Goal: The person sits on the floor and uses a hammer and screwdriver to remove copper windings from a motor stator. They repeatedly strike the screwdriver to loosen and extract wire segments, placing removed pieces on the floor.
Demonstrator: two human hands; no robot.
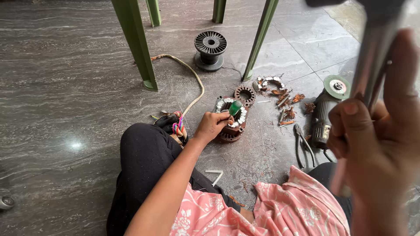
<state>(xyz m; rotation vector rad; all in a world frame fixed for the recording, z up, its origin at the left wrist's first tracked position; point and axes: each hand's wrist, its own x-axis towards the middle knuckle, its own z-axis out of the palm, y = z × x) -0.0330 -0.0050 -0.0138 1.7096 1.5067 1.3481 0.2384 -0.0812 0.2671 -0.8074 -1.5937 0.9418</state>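
Observation:
I sit on a grey stone floor. My left hand [213, 125] grips a green-handled screwdriver [235, 107] that stands on a round motor stator [232, 119] with white-wrapped windings. My right hand [379, 135] is raised close to the camera at the right edge, fingers wrapped around the metal handle of a hammer [375, 57] whose dark head sits at the top of the view.
An angle grinder [326, 109] and pliers [302, 144] lie to the right. A toothed ring [245, 93] and copper scraps [284, 102] lie beyond the stator. A black spool [210, 50] stands among green furniture legs [135, 43]. A cord [192, 78] runs left.

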